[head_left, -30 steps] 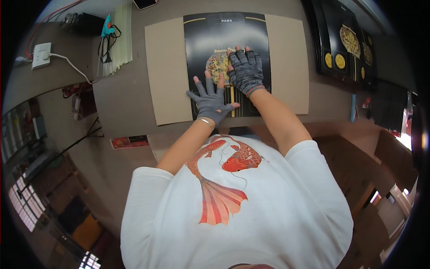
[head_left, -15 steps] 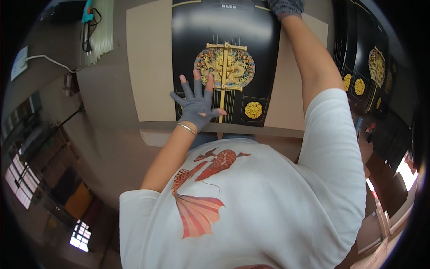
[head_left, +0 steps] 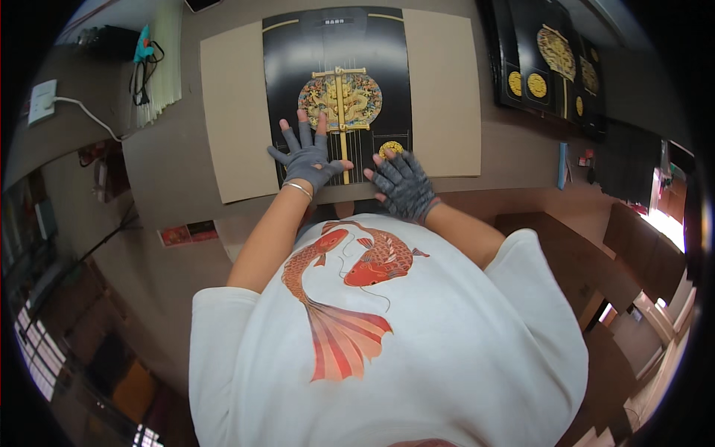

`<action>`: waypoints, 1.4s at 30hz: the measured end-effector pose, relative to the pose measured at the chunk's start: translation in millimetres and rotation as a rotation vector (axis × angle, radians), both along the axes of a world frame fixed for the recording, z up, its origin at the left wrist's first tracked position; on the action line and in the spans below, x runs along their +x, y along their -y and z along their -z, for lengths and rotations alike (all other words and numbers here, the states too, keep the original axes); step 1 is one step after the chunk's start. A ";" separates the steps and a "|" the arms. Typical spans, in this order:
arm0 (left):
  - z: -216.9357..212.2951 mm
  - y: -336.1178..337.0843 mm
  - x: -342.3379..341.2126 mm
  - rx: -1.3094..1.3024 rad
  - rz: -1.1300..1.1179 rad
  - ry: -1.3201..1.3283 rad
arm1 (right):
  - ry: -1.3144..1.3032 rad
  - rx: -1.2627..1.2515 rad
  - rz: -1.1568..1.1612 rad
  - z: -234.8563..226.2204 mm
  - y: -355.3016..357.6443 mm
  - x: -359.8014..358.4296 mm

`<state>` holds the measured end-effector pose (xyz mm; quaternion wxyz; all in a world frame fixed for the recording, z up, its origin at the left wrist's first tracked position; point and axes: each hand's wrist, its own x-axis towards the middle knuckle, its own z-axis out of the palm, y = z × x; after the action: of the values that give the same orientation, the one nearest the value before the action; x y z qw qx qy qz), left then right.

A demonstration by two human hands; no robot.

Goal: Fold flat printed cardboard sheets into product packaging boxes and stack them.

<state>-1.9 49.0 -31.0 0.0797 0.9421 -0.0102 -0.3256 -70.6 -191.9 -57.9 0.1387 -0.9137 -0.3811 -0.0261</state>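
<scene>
A black panel [head_left: 335, 45] with a round gold ornament [head_left: 340, 97] lies on a wide tan cardboard sheet [head_left: 231, 112] on the table. My left hand [head_left: 307, 153], in a grey fingerless glove with a thin bracelet at the wrist, rests flat on the panel's lower left part, fingers spread. My right hand [head_left: 402, 182], gloved the same way, presses flat on the panel's lower right corner beside a small gold disc [head_left: 390, 147]. Neither hand holds anything.
More black panels with gold ornaments [head_left: 555, 56] lie at the right end of the table. A blue tool [head_left: 143, 46] and white sheets sit at the far left, a white socket with cable [head_left: 41, 100] further left. A blue pen [head_left: 562, 165] lies near the right edge.
My right hand has come down from the panel's far top edge to its near lower right corner. My left hand has stayed flat on the panel's lower left.
</scene>
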 end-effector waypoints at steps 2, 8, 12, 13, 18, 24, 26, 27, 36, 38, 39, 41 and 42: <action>-1.9 -8.0 -5.4 -0.042 -0.013 0.045 | -0.080 0.021 0.113 -3.0 4.0 -19.9; 23.5 -73.2 -30.8 -0.656 -0.706 0.378 | -0.382 0.494 0.959 17.8 8.0 -45.5; 39.6 -98.0 -30.7 -0.867 -0.858 -0.088 | -1.017 1.217 1.275 -8.9 6.8 -21.0; 57.0 -103.8 -32.1 -1.070 -0.949 -0.240 | -1.460 1.626 1.243 -21.0 5.4 -16.9; 42.5 -33.2 -32.5 -1.576 -0.955 -0.623 | -1.430 1.113 1.211 -42.3 3.7 -3.3; -6.8 15.0 -20.3 -1.233 -0.730 -0.572 | -0.739 1.368 1.141 -85.9 103.6 46.5; -8.4 4.7 -19.7 -1.197 -0.608 -0.382 | -0.640 1.496 1.103 -119.7 149.2 67.0; -5.6 -6.3 -19.4 -1.191 -0.627 -0.371 | -0.581 1.501 1.133 -129.6 173.8 76.4; 13.3 -152.4 -23.0 0.099 -0.541 0.504 | -0.654 1.558 1.551 -68.5 324.9 143.7; 9.2 -158.4 -22.3 0.128 -0.619 0.422 | -0.469 1.669 1.610 -50.4 314.8 144.7; 7.4 -162.6 -22.8 0.154 -0.699 0.333 | -0.277 1.768 1.663 -40.0 305.0 144.0; 6.0 -171.0 -25.3 0.089 -0.717 0.303 | -0.384 1.292 1.392 -16.9 264.6 115.5; 6.4 -174.8 -25.9 0.013 -0.722 0.271 | -0.446 1.028 1.285 -11.2 239.5 99.8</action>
<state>-27.8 223.8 -37.4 0.1811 0.9201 0.3138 -0.1490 29.3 -431.4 -46.8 0.5662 -0.7599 0.3066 -0.0888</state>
